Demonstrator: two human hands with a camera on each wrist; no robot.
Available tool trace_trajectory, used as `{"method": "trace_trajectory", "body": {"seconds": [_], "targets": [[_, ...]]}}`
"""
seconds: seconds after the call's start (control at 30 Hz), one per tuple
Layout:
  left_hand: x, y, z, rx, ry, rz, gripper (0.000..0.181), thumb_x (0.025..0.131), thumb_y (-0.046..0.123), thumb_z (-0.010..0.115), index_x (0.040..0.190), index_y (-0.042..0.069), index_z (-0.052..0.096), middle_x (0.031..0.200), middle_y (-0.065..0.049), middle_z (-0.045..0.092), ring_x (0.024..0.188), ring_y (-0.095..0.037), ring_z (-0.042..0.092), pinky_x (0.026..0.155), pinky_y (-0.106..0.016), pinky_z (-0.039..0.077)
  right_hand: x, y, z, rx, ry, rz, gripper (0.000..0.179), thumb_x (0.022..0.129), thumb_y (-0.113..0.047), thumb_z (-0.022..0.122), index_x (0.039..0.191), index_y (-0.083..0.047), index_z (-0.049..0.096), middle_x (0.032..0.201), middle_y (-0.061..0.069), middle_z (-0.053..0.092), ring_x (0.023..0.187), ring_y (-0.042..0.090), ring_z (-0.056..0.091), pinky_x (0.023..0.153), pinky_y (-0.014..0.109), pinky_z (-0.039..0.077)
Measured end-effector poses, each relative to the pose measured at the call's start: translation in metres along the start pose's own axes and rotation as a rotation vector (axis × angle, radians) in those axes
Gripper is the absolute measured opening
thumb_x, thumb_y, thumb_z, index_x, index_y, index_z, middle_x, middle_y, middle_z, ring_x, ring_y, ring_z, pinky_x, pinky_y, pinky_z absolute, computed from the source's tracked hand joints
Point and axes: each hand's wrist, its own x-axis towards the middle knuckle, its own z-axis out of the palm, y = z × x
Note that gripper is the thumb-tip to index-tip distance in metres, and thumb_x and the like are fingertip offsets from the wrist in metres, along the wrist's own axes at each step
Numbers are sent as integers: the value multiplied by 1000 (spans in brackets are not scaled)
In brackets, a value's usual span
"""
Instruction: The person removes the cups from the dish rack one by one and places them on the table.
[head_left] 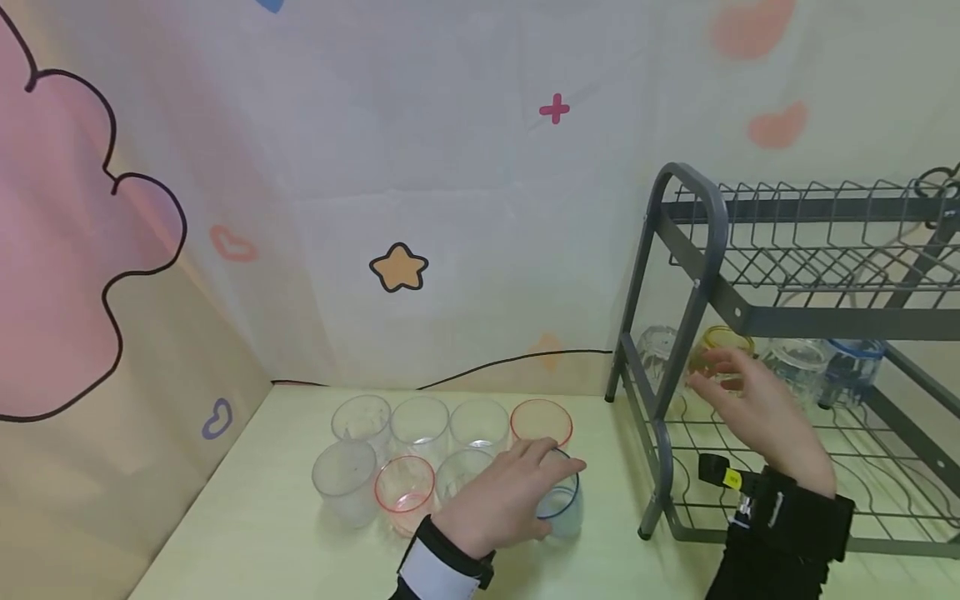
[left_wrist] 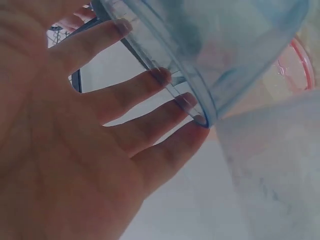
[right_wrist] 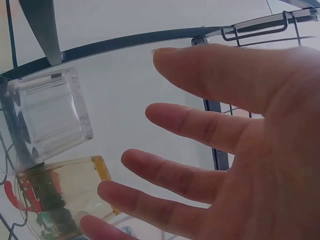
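My left hand reaches over a blue-rimmed clear cup standing upright at the right end of the front row. In the left wrist view the spread fingers lie at this cup's rim, fairly straight, with the tips touching or very near it. My right hand is raised at the rack's lower shelf, its fingers loosely bent and holding nothing. Nearest to it is a yellow cup, partly hidden behind the hand in the head view. Beside that cup is a clear glass.
A grey two-tier wire rack stands on the right. Its lower shelf also holds another clear glass and a blue cup. On the table, several more cups stand in two rows, including red-rimmed ones. A printed cloth hangs behind.
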Motion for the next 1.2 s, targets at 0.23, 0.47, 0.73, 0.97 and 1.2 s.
{"method": "trace_trajectory", "body": {"seconds": [0.23, 0.47, 0.73, 0.97, 1.2], "targets": [[0, 2, 2, 42, 43, 24, 72, 66, 16, 90, 130, 16, 57, 122, -4, 55, 118, -21, 50, 100, -31, 41, 7, -3, 2, -53, -8, -53, 54, 102, -37, 49, 139, 2, 43, 132, 30, 47, 118, 50, 45, 82, 60, 44], [3, 1, 2, 28, 7, 6, 70, 68, 14, 87, 131, 16, 57, 124, -5, 54, 120, -22, 49, 101, -33, 42, 26, -9, -3, -131, -9, -161, 35, 100, -17, 56, 128, 4, 53, 125, 31, 51, 109, 48, 54, 81, 58, 47], [4, 2, 1, 45, -5, -19, 68, 68, 14, 85, 130, 16, 58, 123, -4, 55, 121, -20, 49, 95, -31, 46, 45, -22, -13, -168, -89, -141, 44, 98, -14, 58, 135, 7, 48, 138, 34, 42, 117, 52, 49, 83, 60, 46], [3, 1, 0, 20, -15, -47, 69, 68, 14, 85, 131, 17, 58, 126, -4, 54, 123, -19, 47, 93, -33, 47, 60, -28, -12, -175, -141, -126, 51, 98, -17, 57, 137, 12, 42, 128, 33, 51, 100, 40, 61, 78, 52, 50], [2, 2, 3, 6, -10, -49, 69, 67, 12, 84, 131, 17, 57, 126, -5, 53, 122, -19, 47, 94, -34, 46, 69, -28, -9, -283, -173, -184, 52, 98, -17, 57, 135, 16, 40, 123, 37, 51, 93, 39, 63, 76, 50, 51]]}}
